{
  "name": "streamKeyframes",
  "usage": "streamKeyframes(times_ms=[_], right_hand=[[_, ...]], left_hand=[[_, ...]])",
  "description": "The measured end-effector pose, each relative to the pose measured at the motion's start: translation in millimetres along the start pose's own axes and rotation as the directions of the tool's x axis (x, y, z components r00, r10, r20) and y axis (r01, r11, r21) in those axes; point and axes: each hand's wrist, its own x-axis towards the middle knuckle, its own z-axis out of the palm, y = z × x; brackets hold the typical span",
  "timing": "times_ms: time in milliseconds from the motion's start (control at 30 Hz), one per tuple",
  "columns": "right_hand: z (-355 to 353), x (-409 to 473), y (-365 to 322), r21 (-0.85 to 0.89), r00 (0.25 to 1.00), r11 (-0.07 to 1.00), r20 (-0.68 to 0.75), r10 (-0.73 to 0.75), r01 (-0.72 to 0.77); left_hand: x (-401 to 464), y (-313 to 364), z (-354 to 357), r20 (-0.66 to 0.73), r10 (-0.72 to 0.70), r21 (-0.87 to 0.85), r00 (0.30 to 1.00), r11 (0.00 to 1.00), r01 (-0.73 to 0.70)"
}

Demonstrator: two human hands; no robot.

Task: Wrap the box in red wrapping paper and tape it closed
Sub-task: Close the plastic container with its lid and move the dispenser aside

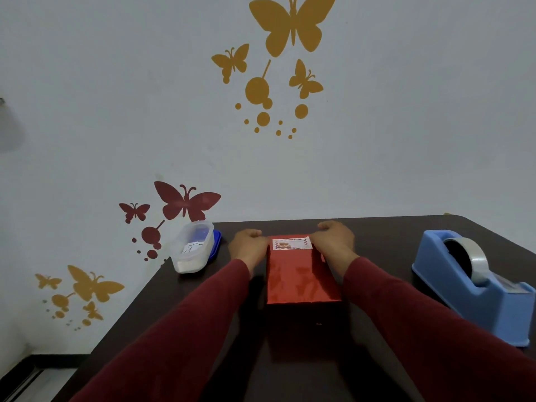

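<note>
The left hand and right hand press the far corners of the red box. Releasing either hand to reach the tape dispenser, right of the box, may let the paper spring open.

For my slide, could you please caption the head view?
Both hands, left hand and right hand, press the red-wrapped box beside a blue tape dispenser.

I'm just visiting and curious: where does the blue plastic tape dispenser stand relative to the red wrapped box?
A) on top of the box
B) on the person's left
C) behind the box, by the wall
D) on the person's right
D: the blue plastic tape dispenser stands on the dark table beyond the right hand, apart from the red wrapped box.
</note>
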Motion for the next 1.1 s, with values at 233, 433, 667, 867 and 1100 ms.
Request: streamKeyframes(times_ms=[233, 433, 667, 867, 1100], right_hand=[[10, 13, 5, -0.086, 0.967, 0.996, 0.252, 0.041, -0.02], [11, 14, 1, -0.097, 0.977, 0.989, 0.172, 0.129, -0.114], [13, 17, 11, -0.098, 0.972, 0.994, 0.222, 0.074, -0.053], [13, 8, -16, -0.224, 0.976, 0.951, 0.1, -0.194, 0.212], [58, -5, -75, -0.19, 0.874, 0.863, 0.241, -0.422, 0.469]], left_hand=[[4, -6, 22, 0.124, -0.042, 0.035, 0.991, 0.999, 0.037], [2, -4, 18, 0.11, -0.112, -0.002, 0.988, 0.994, 0.113], [1, -7, 15, 0.157, -0.099, 0.028, 0.983, 0.995, 0.096], [-3, 13, -14, 0.107, 0.056, 0.078, 0.993, 0.995, -0.065], [24, 25, -99, -0.012, 0.312, 0.213, 0.95, 0.929, -0.302]])
